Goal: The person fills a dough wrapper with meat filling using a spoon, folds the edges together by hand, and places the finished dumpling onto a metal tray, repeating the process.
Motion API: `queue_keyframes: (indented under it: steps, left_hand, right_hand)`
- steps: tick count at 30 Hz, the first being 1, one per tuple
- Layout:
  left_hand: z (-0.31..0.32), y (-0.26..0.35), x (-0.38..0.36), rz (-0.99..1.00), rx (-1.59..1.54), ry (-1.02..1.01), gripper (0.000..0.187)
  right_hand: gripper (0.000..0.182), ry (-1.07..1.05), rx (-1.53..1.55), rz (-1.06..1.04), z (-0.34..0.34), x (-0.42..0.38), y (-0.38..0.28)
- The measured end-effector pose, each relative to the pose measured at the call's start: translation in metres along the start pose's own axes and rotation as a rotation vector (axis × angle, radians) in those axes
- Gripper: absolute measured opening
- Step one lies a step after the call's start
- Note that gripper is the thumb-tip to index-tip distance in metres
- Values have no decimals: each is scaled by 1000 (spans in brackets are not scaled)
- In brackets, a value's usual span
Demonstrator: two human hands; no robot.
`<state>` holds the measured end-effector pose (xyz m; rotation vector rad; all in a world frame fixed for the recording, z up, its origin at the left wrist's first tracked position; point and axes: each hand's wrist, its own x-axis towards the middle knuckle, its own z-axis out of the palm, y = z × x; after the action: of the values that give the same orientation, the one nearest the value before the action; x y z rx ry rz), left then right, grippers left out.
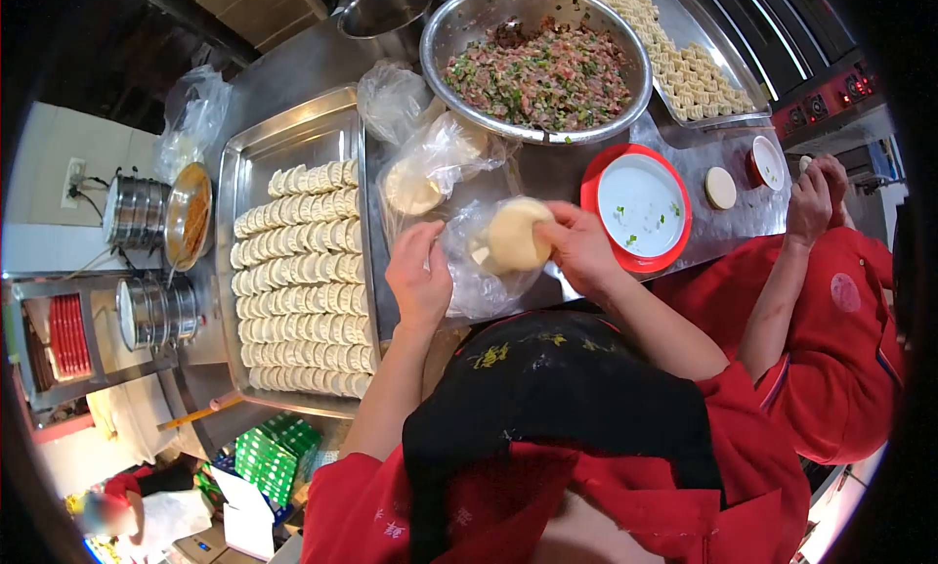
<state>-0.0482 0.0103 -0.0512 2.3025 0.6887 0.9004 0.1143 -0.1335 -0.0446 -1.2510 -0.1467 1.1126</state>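
A stack of round dough wrappers [518, 234] is gripped at its right edge by my right hand [581, 246], thumb on top. The stack is above a clear plastic bag [479, 285]. Just left of it, my left hand [420, 271] has its fingers curled, and whatever is between them, if anything, is too small to make out. More wrappers [415, 190] lie in a plastic bag behind my hands. To the right stands a red-rimmed white plate [640, 207] with bits of green. A steel bowl [537, 65] of meat and green filling is at the back.
At left, a metal tray [293, 136] holds rows of dumplings [298, 271]. Another tray [699, 36] of dumplings is at back right. A co-worker [831, 339] in red sits close on my right, near a wrapper stack [720, 188] and a small red-and-white bowl [767, 163].
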Motion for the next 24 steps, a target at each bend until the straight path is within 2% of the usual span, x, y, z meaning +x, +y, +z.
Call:
queue_keyframes:
  steps: [1,2,3,5,6,9,11,13,14,15,17,21,23,24]
  left_hand:
    - [-2,2,-2,-34,-140,-43,28]
    - [0,3,-5,-36,-137,-43,28]
    - [6,5,-9,-102,-168,-106,28]
    - [18,3,-12,-162,-199,-171,28]
    - [23,1,-14,-218,-207,-162,28]
    - [32,-12,-20,-307,-224,-176,31]
    - [27,-15,-27,-332,-201,-243,34]
    - [24,-10,-30,-356,-141,-258,36]
    - [24,-5,-31,-383,-88,-266,38]
    - [24,1,-32,-385,-88,-266,38]
    - [21,17,-33,-683,-195,-376,40]
    - [32,9,-45,-622,-184,-464,35]
    - [37,3,-45,-477,-72,-508,37]
    - [40,-4,-46,-473,-70,-509,37]
  right_hand:
    - [24,8,-108,-220,5,-5,-9]
    - [30,-17,-350,-389,7,-10,-16]
    - [30,-19,-348,-390,8,-8,-11]
    - [33,-115,-985,-1144,4,5,14]
    - [30,-237,-1138,-1275,-3,20,33]
    - [24,-342,-1318,-1176,-7,17,40]
    - [21,-282,-1232,-1188,-10,18,41]
    - [16,-360,-1280,-1056,-16,20,34]
    - [10,-389,-1290,-1163,-17,26,35]
    - [10,-391,-1289,-1161,-18,27,35]
    - [9,-387,-1384,-1182,-13,23,30]
    - [7,-427,-1344,-1075,-12,35,34]
    - [4,-457,-1292,-903,-11,39,34]
    - [4,-453,-1291,-906,-12,40,33]
